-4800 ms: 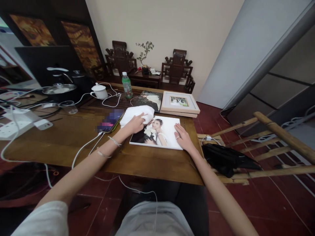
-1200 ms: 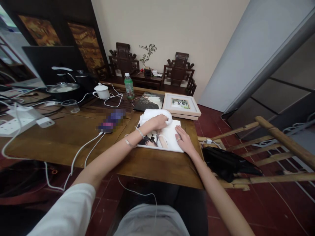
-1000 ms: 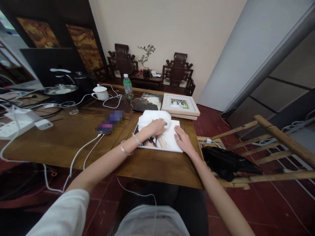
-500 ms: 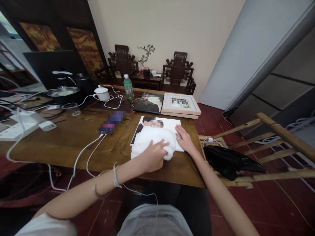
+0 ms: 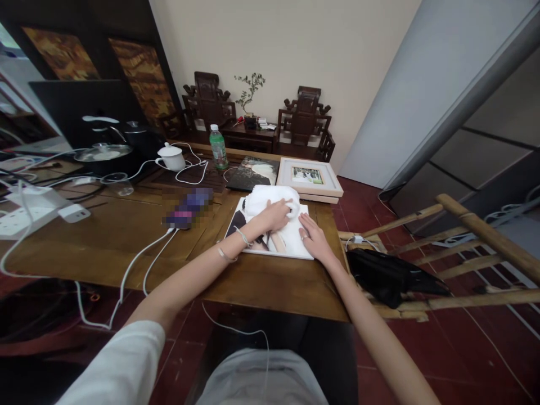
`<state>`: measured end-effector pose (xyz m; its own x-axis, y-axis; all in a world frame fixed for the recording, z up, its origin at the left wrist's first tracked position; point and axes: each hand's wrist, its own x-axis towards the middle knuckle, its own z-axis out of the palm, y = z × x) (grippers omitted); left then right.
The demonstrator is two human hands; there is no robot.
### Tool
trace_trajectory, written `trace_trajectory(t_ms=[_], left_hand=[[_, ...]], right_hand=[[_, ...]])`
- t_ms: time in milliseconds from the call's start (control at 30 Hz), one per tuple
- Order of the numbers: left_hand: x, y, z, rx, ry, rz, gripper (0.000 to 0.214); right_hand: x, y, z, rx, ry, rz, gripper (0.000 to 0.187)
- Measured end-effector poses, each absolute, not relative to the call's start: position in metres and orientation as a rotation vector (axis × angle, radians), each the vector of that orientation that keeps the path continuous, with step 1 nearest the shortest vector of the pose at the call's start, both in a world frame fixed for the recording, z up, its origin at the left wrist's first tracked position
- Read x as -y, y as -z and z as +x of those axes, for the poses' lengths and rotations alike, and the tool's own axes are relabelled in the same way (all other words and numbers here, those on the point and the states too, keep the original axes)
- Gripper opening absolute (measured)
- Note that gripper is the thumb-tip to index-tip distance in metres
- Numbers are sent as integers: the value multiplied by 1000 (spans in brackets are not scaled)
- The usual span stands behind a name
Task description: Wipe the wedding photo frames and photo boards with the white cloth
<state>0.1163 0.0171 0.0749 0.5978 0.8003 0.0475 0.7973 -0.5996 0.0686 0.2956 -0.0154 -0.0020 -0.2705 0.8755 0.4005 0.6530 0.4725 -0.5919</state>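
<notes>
A photo panel [image 5: 291,241] with white edges lies flat near the front of the wooden table. Over its far part sits a bunched white towel [image 5: 265,197], hiding the upper area of the picture. My left hand [image 5: 278,215] grips the towel from above, fingers curled into the cloth. At the panel's right edge, my right hand [image 5: 315,237] rests flat with its fingers stretched out, touching the surface. Part of the picture shows between my left wrist and my right hand.
Behind the panel lie a dark photo panel [image 5: 248,173] and stacked white frames [image 5: 331,179]. A green bottle [image 5: 218,149], a lidded cup [image 5: 171,158] and a phone [image 5: 189,209] with cables stand or lie leftward. A bamboo chair [image 5: 485,225] stands right of the table.
My left hand has pushed the towel away from me, from the panel's near side to its far side. The lower part of the picture is now uncovered. My right hand stays at the edge.
</notes>
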Motion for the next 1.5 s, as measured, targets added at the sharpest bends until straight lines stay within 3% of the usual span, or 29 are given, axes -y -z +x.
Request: trace_trajectory(t_ms=[500, 967, 1500], left_hand=[[128, -69, 93, -1256, -27, 2818, 37], [30, -69, 120, -1264, -25, 2832, 38], [134, -74, 87, -988, -2, 2874, 38]], right_hand=[[17, 0, 295, 1999, -454, -1237, 48], [20, -9, 296, 1781, -429, -1302, 51], [25, -12, 293, 1868, -496, -1254, 46]])
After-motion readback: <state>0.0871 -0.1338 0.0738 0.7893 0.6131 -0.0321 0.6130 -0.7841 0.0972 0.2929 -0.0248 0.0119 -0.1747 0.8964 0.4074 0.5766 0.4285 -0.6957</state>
